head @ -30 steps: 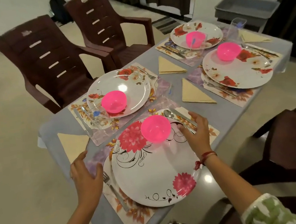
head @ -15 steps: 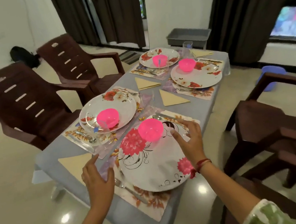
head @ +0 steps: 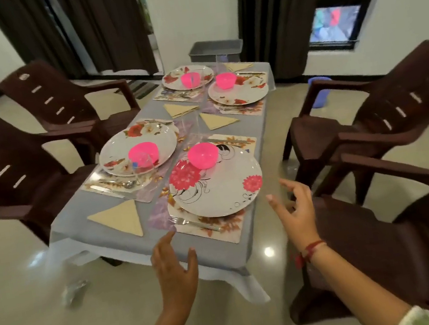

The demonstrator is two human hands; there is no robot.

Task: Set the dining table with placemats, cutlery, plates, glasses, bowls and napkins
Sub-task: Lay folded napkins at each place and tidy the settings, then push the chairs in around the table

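A grey-clothed table carries several place settings. Nearest me a white plate with red flowers lies on a floral placemat, with a pink bowl on its far edge and a fork in front. A folded yellow napkin lies to its left. A clear glass stands by the left plate. My left hand hovers over the table's near edge, fingers relaxed, holding nothing. My right hand floats off the table's right corner, fingers loosely spread and empty.
Brown plastic chairs stand on both sides: two at left and two at right. A grey tub sits beyond the far end. Two more plates with pink bowls and napkins lie farther up the table.
Both hands have left the near plate and drawn back off the table. The view has pulled away and lifted, showing the whole table and chairs.
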